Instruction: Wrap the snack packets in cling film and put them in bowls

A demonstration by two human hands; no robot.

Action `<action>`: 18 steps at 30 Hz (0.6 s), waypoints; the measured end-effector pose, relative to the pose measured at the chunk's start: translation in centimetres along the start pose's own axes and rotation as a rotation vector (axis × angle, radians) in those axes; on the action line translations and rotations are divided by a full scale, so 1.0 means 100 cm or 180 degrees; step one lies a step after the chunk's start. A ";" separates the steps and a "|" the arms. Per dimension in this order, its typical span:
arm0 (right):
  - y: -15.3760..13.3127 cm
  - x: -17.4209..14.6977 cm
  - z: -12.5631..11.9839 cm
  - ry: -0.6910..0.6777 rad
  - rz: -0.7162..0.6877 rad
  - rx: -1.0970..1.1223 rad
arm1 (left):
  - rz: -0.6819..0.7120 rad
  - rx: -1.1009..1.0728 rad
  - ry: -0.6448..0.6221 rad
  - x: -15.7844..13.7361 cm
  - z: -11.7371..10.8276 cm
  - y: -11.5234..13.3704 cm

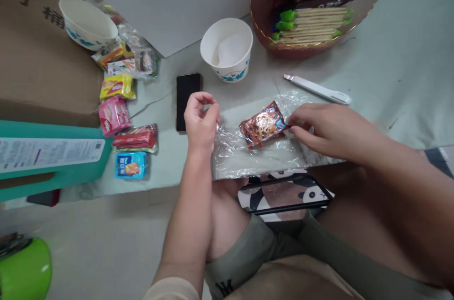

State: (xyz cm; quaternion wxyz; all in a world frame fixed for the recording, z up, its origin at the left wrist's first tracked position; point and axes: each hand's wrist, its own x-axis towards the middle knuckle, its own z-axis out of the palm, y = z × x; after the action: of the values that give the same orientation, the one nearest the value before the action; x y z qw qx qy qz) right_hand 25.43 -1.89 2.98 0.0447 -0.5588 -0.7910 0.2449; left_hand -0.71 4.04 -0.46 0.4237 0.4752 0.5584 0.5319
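Observation:
A clear plastic bag (pixel 230 155) lies flat and crinkled at the table's front edge. On it rests a brown cookie packet (pixel 263 126) with a cookie picture; at least one more brown wrapper edge shows beneath. The fingers of my left hand (pixel 201 118) are curled closed at the bag's left edge, pinching the film. From the other side, my right hand (pixel 319 127) pinches the right end of the cookie packet between thumb and fingers. Behind the packet stands a white paper cup (pixel 230 73) with something white inside.
A white utility knife (pixel 317 89) lies behind my right hand, and a black phone (pixel 187 101) behind my left. The red bowl (pixel 260 30) holds sticks and packets. Several snack packs (pixel 130 165) line the left, beside another paper cup (pixel 85 30) and boxes (pixel 49 87).

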 end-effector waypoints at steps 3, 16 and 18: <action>-0.001 0.002 0.001 0.0252 0.0151 0.0097 | 0.0309 0.0250 0.0286 0.001 -0.007 -0.001; 0.000 0.004 0.008 0.0101 -0.0052 0.0191 | 0.0434 0.2443 0.0776 0.022 -0.049 -0.025; 0.001 0.005 0.008 0.0109 -0.0078 0.0223 | 0.0506 0.2396 0.0733 0.024 -0.049 -0.024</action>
State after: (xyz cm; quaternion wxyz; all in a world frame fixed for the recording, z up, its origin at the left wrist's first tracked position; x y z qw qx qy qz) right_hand 25.11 -1.69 2.16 0.0808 -0.5513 -0.7879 0.2623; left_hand -6.20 5.52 -2.43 0.1122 0.5762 0.7196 0.3710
